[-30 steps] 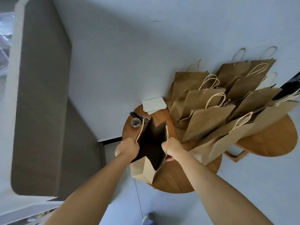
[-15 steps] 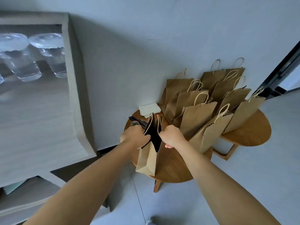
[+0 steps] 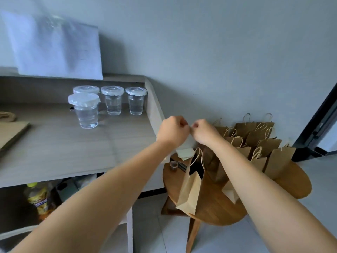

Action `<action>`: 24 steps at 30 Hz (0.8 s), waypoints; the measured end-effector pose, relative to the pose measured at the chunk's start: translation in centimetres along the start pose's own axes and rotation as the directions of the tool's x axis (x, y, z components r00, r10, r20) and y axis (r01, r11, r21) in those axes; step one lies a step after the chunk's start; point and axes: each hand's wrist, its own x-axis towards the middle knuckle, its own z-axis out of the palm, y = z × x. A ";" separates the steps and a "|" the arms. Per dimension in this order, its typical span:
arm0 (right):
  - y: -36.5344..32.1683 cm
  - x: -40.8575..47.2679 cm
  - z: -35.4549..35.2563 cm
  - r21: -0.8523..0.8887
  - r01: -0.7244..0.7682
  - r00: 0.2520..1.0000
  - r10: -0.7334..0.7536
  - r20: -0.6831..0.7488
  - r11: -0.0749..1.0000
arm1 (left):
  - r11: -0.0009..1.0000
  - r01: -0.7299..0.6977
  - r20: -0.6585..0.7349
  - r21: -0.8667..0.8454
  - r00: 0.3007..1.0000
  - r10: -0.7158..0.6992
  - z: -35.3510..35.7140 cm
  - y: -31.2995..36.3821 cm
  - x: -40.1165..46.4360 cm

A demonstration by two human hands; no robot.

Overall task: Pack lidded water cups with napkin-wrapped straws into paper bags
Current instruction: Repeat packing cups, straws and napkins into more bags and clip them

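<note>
An open brown paper bag (image 3: 189, 190) stands on the near left of a round wooden table (image 3: 218, 212), its handles up. My left hand (image 3: 172, 131) and my right hand (image 3: 203, 132) hover side by side above the bag, off it, fingers curled, knuckles almost meeting. Nothing shows plainly between the fingers. Several lidded water cups stand on the grey counter (image 3: 73, 147) to the left: one in front (image 3: 87, 110), two further right (image 3: 113, 101) (image 3: 135, 100). White napkins (image 3: 185, 152) and black straws (image 3: 181, 166) lie on the table under my hands.
Several more paper bags (image 3: 259, 148) stand packed together at the table's back against the wall. A small cup of clips (image 3: 173, 164) sits by the straws. A flat bag (image 3: 11, 134) lies at the counter's left. A bottle (image 3: 39, 198) stands under the counter. A dark door frame (image 3: 319, 121) is at the right.
Both hands have let go of the open bag's rim and risen above it, close together. My head has lifted, bringing the counter and cups into view.
</note>
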 end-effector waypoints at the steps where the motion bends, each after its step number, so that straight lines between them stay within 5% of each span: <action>1: -1.5 -0.1 -0.1 0.005 0.030 0.999 -0.030 -0.018 1.000 | 1.000 -0.016 -0.030 0.010 0.999 0.016 -1.6 0.0 -0.3; 4: -6.1 0.0 0.8 0.043 0.117 0.993 -0.116 -0.036 0.992 | 0.993 0.034 -0.117 0.110 0.993 -0.021 -6.5 -1.6 -0.5; 12: -17.2 2.8 6.8 0.115 0.303 0.941 -0.317 0.122 0.946 | 0.850 0.464 -0.298 0.251 0.872 -0.388 -15.2 -11.8 0.0; 20: -24.3 9.6 13.4 0.004 0.449 0.850 -0.428 0.307 0.894 | 0.744 0.658 -0.393 0.120 0.720 -0.573 -18.9 -20.7 4.4; 24: -26.4 13.3 16.7 -0.019 0.482 0.830 -0.450 0.330 0.876 | 0.766 0.643 -0.319 -0.025 0.721 -0.616 -18.8 -24.4 7.5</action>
